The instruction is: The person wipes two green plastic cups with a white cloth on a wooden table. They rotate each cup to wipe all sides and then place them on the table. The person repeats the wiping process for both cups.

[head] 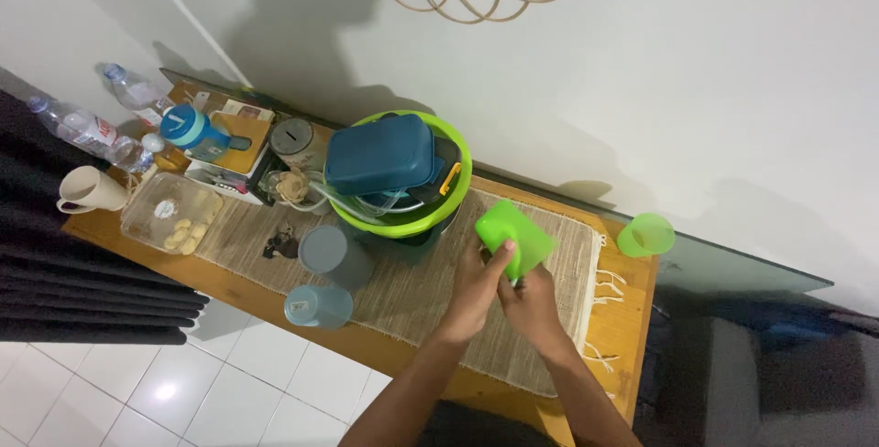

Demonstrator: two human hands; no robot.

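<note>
Both my hands hold a bright green plastic cup (515,236) over the woven table runner (412,287). My left hand (474,291) grips its side with the thumb up against the cup. Just below the cup, my right hand (531,305) is closed against its lower edge. The cup is tilted on its side. Left of it stands a lime green basin (453,200) piled with a dark blue lidded box (380,154) and other containers.
A second green cup (645,234) stands at the table's right end. Two grey-blue tumblers (322,250) (318,307), a clear snack box (171,212), a beige mug (90,192), water bottles (87,131), a blue sippy cup (190,128) and a tin crowd the left side of the wooden table (623,319).
</note>
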